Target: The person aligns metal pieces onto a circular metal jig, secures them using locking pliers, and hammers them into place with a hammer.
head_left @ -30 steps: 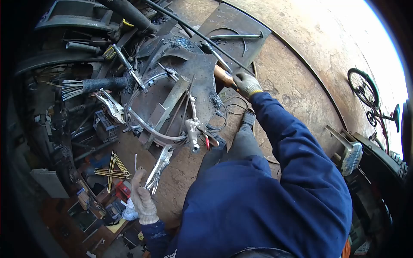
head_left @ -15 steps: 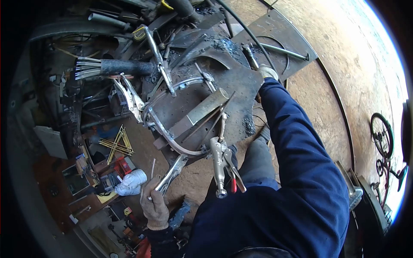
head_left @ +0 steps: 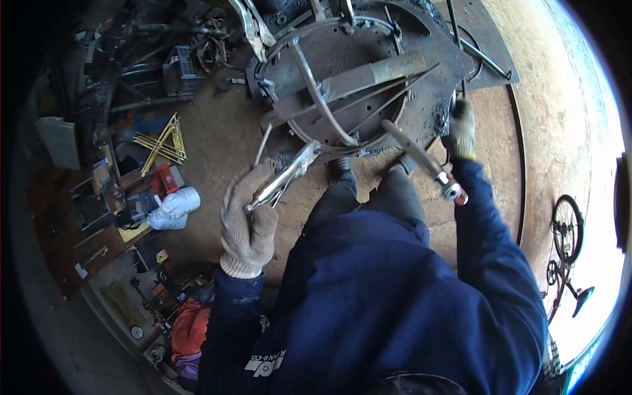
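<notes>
Locking pliers [head_left: 288,172] sit at the near edge of the steel plate [head_left: 345,49] in the head view, the left hand [head_left: 247,224] half-curled around their handles; grip firmness, can't tell. Right hand [head_left: 463,130] curls, its hold unclear. One bump could knock them loose. Versus half a second ago, the plate rides higher in view.
</notes>
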